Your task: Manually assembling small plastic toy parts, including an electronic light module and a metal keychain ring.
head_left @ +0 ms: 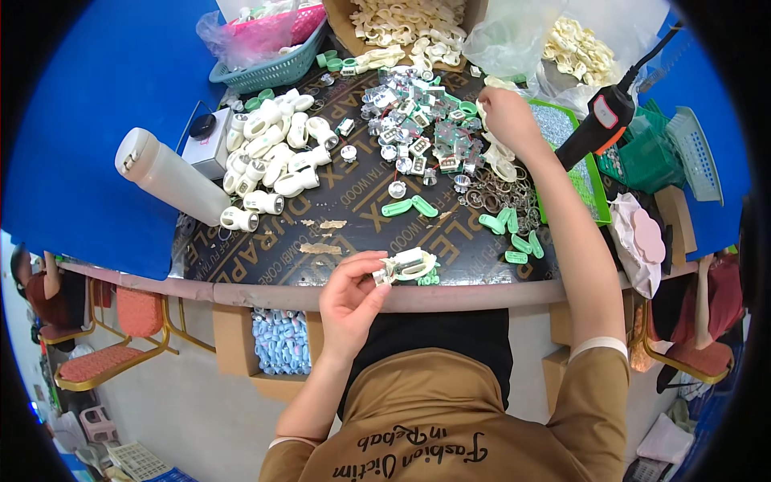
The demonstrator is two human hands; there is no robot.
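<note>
My left hand [352, 297] is near the table's front edge, its thumb and fingers pinching a cream plastic lamp housing [411, 265] with a clear and metallic insert. My right hand [510, 120] reaches to the far right of the work area, its fingers curled down beside cream plastic shells [499, 161]; what they grip is hidden. Left of it spreads a heap of small circuit boards with clear lens cups [418, 120]. Metal rings [502, 197] lie closer to me, with mint-green plastic pieces [520, 241] beside them. Assembled white lamps [277, 149] are piled at the left.
A white bottle [173, 177] leans at the left, by a white box [207, 145]. At the back are a teal basket [269, 72] and a carton of cream shells [409, 28]. A green tray [594, 185] and a black-handled corded tool [598, 124] stand at the right.
</note>
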